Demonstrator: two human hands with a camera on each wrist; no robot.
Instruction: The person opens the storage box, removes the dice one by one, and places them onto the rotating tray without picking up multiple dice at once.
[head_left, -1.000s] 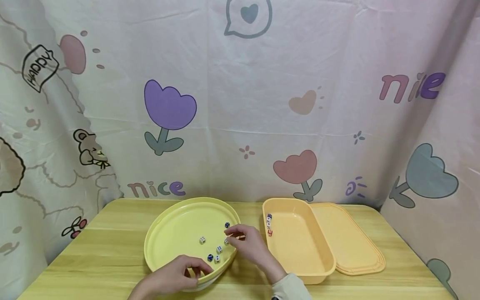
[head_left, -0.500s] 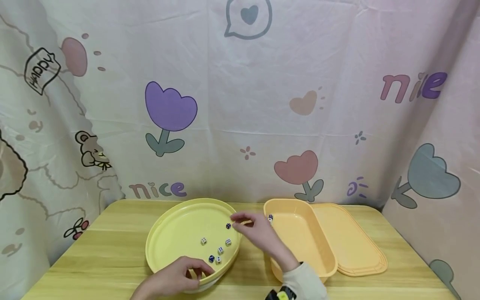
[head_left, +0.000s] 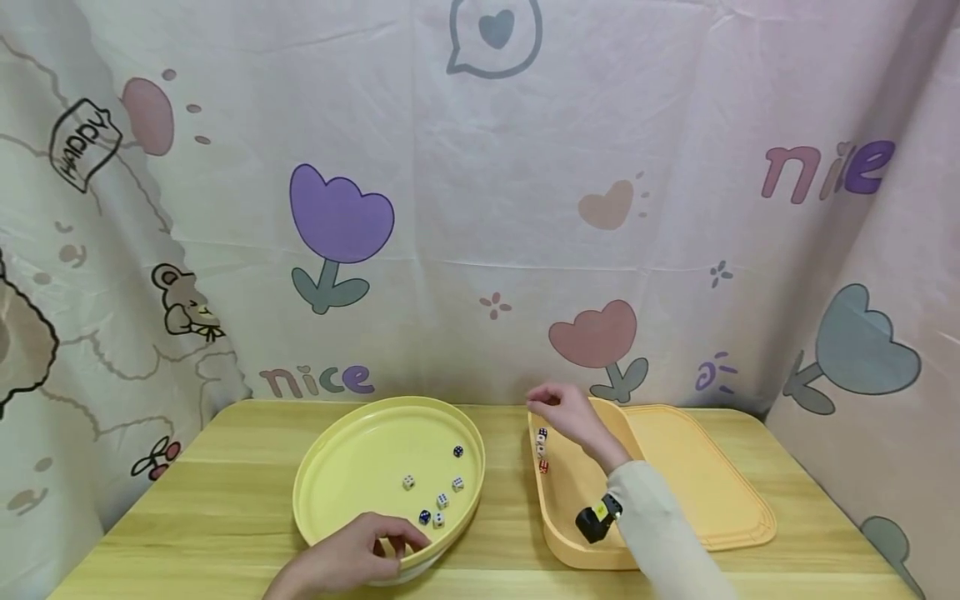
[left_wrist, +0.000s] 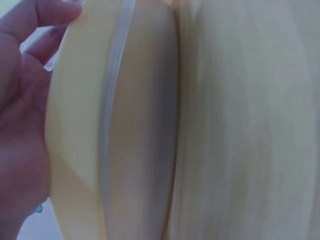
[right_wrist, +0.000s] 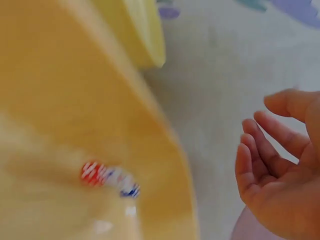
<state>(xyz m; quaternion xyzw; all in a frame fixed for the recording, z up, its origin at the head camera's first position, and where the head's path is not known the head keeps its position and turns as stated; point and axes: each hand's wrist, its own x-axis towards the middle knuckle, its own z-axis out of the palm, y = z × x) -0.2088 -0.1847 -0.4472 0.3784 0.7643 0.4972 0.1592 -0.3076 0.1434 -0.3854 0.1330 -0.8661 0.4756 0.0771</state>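
Left hand [head_left: 352,547] grips one yellow tray [head_left: 352,467], six dice [head_left: 442,501] on its right; right hand [head_left: 572,415], thumb and fingers parted, hangs at one orange box's [head_left: 581,492] far end. Printed curtain [head_left: 465,167] backs wooden table [head_left: 232,475].

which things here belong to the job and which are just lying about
Likely in use:
red, white and blue cubic dice
round yellow plastic tray, left hand on rim
rectangular orange plastic box

Apparently idle:
flat orange plastic lid
printed cloth curtain
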